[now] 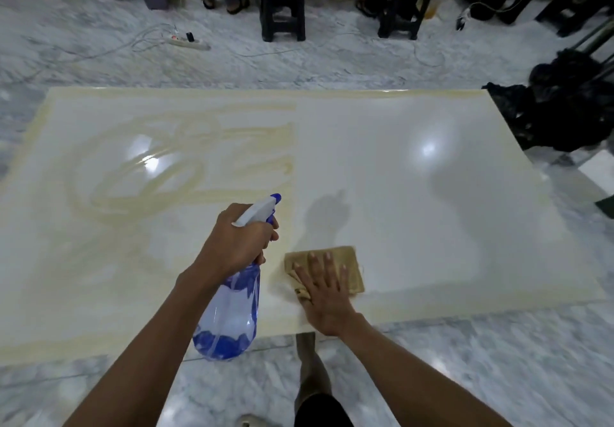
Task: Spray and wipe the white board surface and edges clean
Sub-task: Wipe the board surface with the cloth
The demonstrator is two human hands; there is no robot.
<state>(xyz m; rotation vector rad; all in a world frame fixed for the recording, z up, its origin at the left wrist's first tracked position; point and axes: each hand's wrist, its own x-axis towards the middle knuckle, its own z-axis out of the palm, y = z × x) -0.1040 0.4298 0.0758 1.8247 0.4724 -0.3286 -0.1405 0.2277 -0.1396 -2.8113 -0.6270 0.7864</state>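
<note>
A large white board (415,194) lies flat on the marble floor. Its left half is smeared with yellowish streaks; its right half looks clean and glossy. My left hand (237,240) grips a clear spray bottle (229,320) with a blue and white trigger head, nozzle aimed away over the board's middle. My right hand (327,290) lies flat, fingers spread, pressing a folded tan cloth (349,260) onto the board near its front edge, right at the border between the streaked and clean halves.
A black crumpled bag or cloth (558,111) lies at the board's far right corner. Black stools (282,1), a standing person's feet (226,1) and a power strip (186,41) with cables sit on the floor beyond. My own leg (312,376) stands at the front edge.
</note>
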